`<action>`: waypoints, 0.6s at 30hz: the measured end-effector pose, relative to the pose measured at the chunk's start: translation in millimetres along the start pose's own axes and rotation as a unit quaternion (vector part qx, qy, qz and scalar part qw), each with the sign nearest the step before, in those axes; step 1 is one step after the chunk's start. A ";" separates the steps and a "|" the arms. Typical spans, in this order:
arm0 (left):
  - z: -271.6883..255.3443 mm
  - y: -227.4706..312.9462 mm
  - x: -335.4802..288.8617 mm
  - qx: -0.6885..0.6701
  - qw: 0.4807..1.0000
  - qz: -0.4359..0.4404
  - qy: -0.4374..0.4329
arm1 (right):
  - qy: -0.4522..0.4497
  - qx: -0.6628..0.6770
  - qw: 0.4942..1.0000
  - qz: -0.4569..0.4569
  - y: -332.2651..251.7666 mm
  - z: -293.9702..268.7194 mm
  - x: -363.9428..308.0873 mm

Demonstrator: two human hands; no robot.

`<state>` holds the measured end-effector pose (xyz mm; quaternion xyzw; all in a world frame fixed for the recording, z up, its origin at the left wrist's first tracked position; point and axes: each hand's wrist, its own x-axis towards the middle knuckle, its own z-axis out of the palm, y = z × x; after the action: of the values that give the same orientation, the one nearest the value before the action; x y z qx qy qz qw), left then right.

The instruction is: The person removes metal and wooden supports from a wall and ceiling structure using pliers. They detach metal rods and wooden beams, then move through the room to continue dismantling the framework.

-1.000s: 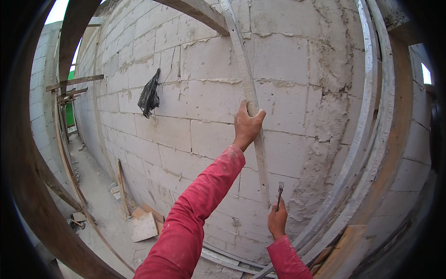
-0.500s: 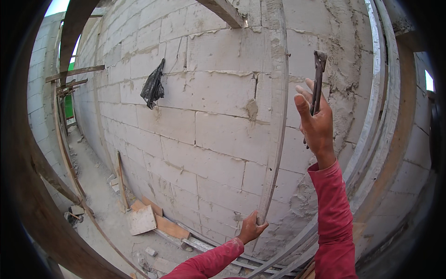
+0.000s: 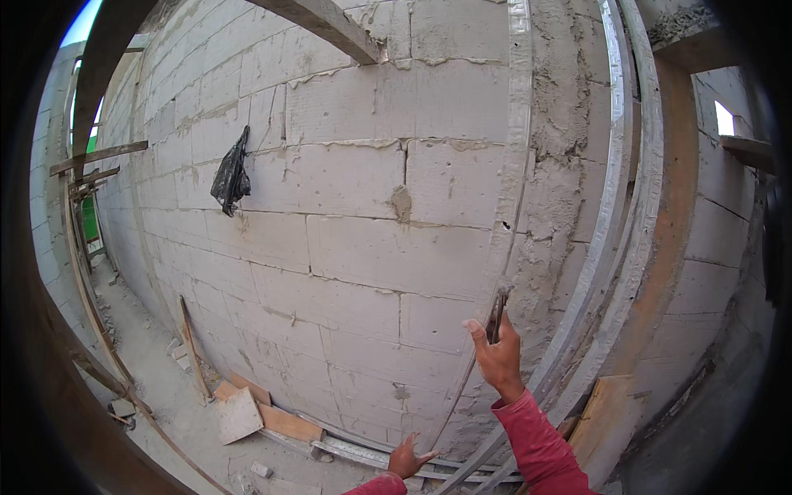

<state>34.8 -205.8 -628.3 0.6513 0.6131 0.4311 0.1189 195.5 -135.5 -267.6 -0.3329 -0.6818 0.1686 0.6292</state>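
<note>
The right hand (image 3: 497,356) is closed around a thin metal tool (image 3: 496,314), held up against a long metal strip (image 3: 513,165) that runs up the wall. Lower down, the left hand (image 3: 406,456) has its fingers spread, near the bottom of that strip. Behind them stands a wall of big gray blocks (image 3: 346,231). A black bag (image 3: 231,177) hangs on it. Wood boards (image 3: 264,412) lie on the dusty floor (image 3: 165,388) below.

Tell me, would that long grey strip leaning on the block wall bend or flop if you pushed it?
Probably it flexes a little: the long grey strip is thin and very tall, touched low by the left hand. It looks like metal, so likely springy, not floppy. Leaning on the block wall, it might slide sideways.
</note>
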 end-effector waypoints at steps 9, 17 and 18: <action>-74.5 101.6 96.8 -0.128 0.982 -0.039 0.137 | 0.004 -0.014 0.993 0.115 114.0 27.9 -131.5; -43.3 228.0 202.2 -0.174 0.973 0.149 0.005 | -0.044 -0.084 0.990 0.108 204.8 5.7 -201.3; -40.4 229.4 204.6 -0.166 0.979 0.121 -0.016 | -0.094 -0.098 0.978 0.160 214.4 6.0 -204.2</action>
<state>140.7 -87.0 -362.2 0.6987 0.4479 0.5274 0.1820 238.8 -115.7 -559.8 -0.4803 -0.6892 0.2295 0.4916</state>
